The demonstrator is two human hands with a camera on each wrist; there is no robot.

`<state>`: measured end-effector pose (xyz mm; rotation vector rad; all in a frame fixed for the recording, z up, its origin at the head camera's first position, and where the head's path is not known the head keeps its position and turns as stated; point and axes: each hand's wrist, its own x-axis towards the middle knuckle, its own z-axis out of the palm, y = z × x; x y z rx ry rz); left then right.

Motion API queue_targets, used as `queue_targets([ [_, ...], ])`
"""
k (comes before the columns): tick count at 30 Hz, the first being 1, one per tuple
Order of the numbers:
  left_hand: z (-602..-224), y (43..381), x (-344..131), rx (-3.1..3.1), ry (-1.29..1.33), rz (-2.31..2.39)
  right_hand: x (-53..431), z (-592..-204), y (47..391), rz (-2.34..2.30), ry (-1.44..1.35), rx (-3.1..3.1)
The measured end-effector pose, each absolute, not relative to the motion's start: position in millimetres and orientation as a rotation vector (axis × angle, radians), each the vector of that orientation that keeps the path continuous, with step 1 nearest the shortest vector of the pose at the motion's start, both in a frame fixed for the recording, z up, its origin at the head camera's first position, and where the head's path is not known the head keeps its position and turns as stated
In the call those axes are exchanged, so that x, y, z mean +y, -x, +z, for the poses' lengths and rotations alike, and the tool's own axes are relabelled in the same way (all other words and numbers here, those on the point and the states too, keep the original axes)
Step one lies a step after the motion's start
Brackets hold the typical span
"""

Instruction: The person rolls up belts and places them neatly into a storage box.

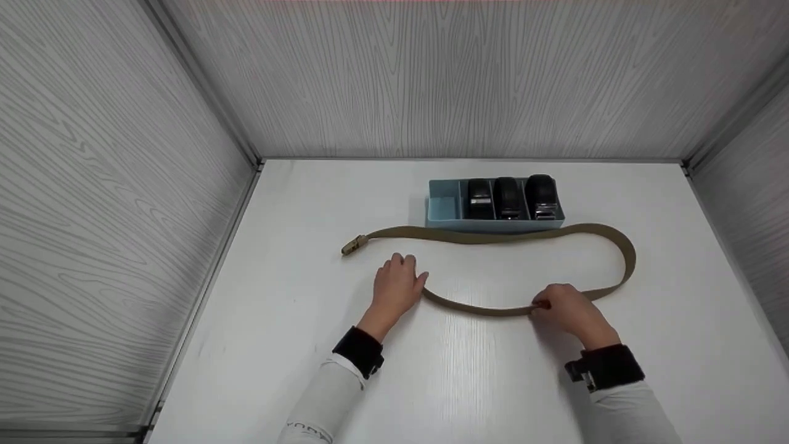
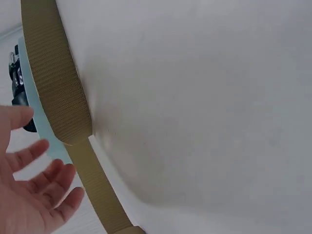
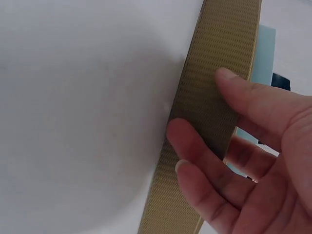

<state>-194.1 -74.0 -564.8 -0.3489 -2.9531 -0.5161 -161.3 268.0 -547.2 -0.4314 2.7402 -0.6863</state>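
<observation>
A khaki webbing belt (image 1: 481,311) stands on edge on the white table in a long open loop. Its buckle (image 1: 354,245) lies at the left end of the far run. Curled loosely, my left hand (image 1: 397,287) hovers at the free end of the near run; in the left wrist view its fingers (image 2: 58,183) are spread beside the belt (image 2: 58,78), not around it. My right hand (image 1: 567,311) pinches the near run further right. The right wrist view has the thumb (image 3: 234,83) and fingertips on the strap (image 3: 214,44).
Behind the belt's far run stands a light blue divided tray (image 1: 445,213). Three black rounded objects with shiny parts, one of them here (image 1: 508,196), fill its right compartments; the left one shows bare blue. Grey wood-grain panels (image 1: 431,80) wall the table at the back and sides.
</observation>
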Motion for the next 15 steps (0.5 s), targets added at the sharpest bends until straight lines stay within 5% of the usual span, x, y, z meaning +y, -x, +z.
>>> queue_targets([
  [6,-565.9,201.8,-70.4,-3.042,0.114,-0.698,228.5,-545.8,149.0,-0.643,0.522,2.76],
  [15,-561.2,207.9,-51.8,-3.163,0.357,-0.748,171.8,-556.1,144.5,-0.657,0.817,2.804],
])
